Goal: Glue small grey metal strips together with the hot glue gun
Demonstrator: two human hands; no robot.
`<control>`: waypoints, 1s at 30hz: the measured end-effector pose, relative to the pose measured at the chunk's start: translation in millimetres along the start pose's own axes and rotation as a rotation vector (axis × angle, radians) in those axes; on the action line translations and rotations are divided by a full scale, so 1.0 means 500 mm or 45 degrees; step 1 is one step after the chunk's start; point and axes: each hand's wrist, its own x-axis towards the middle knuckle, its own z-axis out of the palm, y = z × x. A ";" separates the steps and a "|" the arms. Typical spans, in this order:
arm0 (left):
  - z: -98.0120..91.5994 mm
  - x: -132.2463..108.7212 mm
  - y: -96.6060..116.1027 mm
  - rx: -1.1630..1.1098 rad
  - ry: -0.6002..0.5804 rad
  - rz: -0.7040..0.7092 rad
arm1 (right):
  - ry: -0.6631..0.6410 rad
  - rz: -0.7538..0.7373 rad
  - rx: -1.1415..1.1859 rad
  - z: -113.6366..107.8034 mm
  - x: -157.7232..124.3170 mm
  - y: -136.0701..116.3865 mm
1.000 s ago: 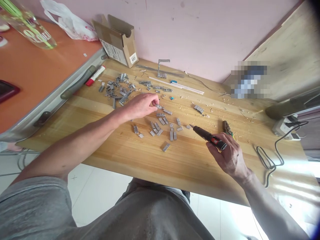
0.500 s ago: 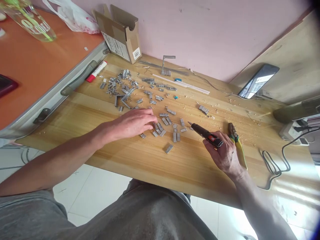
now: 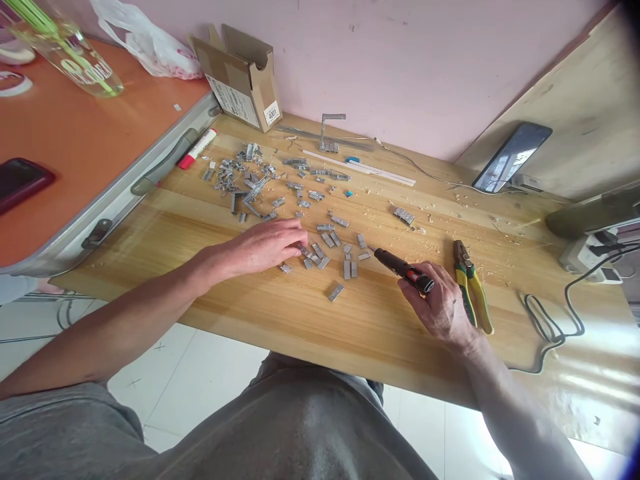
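left hand (image 3: 267, 245) in among the grey pieces (image 3: 327, 240), apparently picking!
whether it grips, can't tell; right hand (image 3: 436, 301) clamped on a black tool (image 3: 397, 263) left of the pliers (image 3: 465, 263), pieces farther left; lifting one seems to want a fine touch.

A wooden table (image 3: 280, 310) carries grey pieces (image 3: 336, 292), pliers (image 3: 464, 263) and a box (image 3: 233, 77).

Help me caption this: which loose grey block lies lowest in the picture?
The lone grey block below the side-by-side pair; all others appear higher up.
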 end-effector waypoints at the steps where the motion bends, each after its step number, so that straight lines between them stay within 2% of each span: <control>1: -0.002 0.001 -0.001 0.009 0.025 -0.011 | 0.001 0.000 -0.004 0.000 -0.001 0.001; 6: -0.013 0.023 -0.016 0.142 0.144 -0.183 | 0.022 -0.009 -0.009 0.007 -0.007 0.007; 11: -0.024 0.045 -0.033 0.196 0.145 -0.295 | 0.036 -0.016 0.005 0.009 -0.008 0.009; 15: -0.041 0.035 -0.015 0.184 0.235 -0.337 | 0.037 -0.029 0.009 0.008 -0.007 0.008; 17: -0.042 0.023 0.008 0.143 0.223 -0.300 | 0.035 -0.023 0.009 0.008 -0.008 0.010; 20: -0.025 0.007 0.044 0.076 0.153 -0.196 | 0.027 -0.016 0.002 0.011 -0.010 0.013; 23: 0.008 0.000 0.067 0.104 0.097 -0.152 | 0.018 -0.028 -0.002 0.013 -0.012 0.015; 26: 0.033 -0.002 0.071 0.181 0.069 -0.141 | 0.007 -0.029 0.001 0.013 -0.013 0.015; 30: 0.033 -0.013 0.061 0.209 0.066 -0.135 | 0.000 -0.017 0.000 0.010 -0.015 0.014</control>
